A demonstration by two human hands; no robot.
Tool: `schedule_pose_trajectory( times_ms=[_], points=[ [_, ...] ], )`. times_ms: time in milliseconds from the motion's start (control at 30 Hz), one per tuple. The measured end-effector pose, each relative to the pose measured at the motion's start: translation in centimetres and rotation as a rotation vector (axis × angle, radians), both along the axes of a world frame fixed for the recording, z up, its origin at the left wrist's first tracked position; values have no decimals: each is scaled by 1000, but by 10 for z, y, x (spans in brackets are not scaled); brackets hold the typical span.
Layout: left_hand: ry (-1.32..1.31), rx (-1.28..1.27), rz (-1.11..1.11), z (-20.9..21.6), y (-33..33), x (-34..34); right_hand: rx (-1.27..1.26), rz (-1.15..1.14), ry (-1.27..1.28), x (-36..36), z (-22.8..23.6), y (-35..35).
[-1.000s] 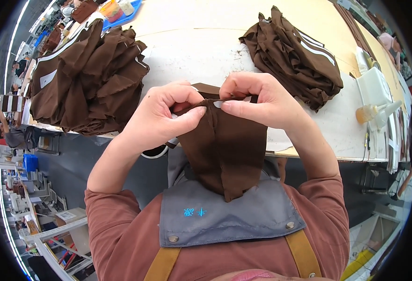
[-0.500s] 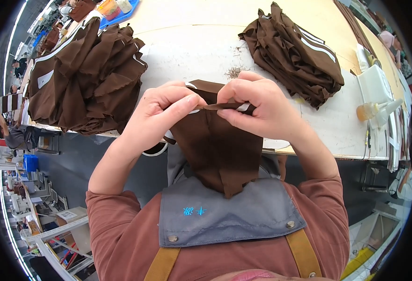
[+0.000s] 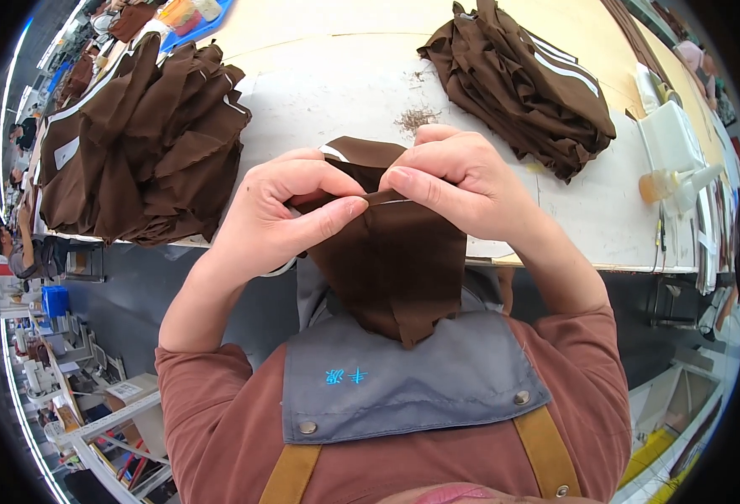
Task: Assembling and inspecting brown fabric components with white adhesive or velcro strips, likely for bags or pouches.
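A brown fabric piece (image 3: 395, 269) with a white strip at its upper left hangs from my two hands over the table's near edge, down to my grey apron (image 3: 403, 370). Thumb and fingers of my left hand (image 3: 290, 202) pinch its folded upper edge. A short way to the right, my right hand (image 3: 454, 181) pinches the same edge, thumb on top. Only a narrow stretch of the fold shows between the two thumbs. The fingertips behind the cloth are hidden.
Brown garment pieces with white stripes lie heaped on the table (image 3: 336, 92): a large pile (image 3: 147, 151) at left and another pile (image 3: 525, 92) at right. Thread scraps (image 3: 416, 120) lie between them. Squeeze bottles (image 3: 676, 186) and a white box (image 3: 671, 139) stand far right.
My right thumb has moved from under the folded edge to on top of it. The edge is turned differently, and the white bit by my right fingers no longer shows.
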State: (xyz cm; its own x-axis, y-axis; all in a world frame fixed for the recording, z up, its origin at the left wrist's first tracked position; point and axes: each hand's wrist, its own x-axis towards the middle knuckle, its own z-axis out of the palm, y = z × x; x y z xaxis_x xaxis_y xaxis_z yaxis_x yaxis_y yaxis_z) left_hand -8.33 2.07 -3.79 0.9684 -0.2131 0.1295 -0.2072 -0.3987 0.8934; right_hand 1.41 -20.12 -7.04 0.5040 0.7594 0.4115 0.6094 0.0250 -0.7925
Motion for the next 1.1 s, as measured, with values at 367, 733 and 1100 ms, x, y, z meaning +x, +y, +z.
schedule_pose_trajectory(
  times_ms=[367,733,1100],
  points=[
    [39,-45,-24,-3,-2,-2,-86,74,168,-4,8,-1],
    [166,-90,-32,-9,0,1,41,56,-40,-5,-5,0],
    [270,-111,-38,-12,-3,-1,-18,58,136,-8,-8,-2]
  ],
)
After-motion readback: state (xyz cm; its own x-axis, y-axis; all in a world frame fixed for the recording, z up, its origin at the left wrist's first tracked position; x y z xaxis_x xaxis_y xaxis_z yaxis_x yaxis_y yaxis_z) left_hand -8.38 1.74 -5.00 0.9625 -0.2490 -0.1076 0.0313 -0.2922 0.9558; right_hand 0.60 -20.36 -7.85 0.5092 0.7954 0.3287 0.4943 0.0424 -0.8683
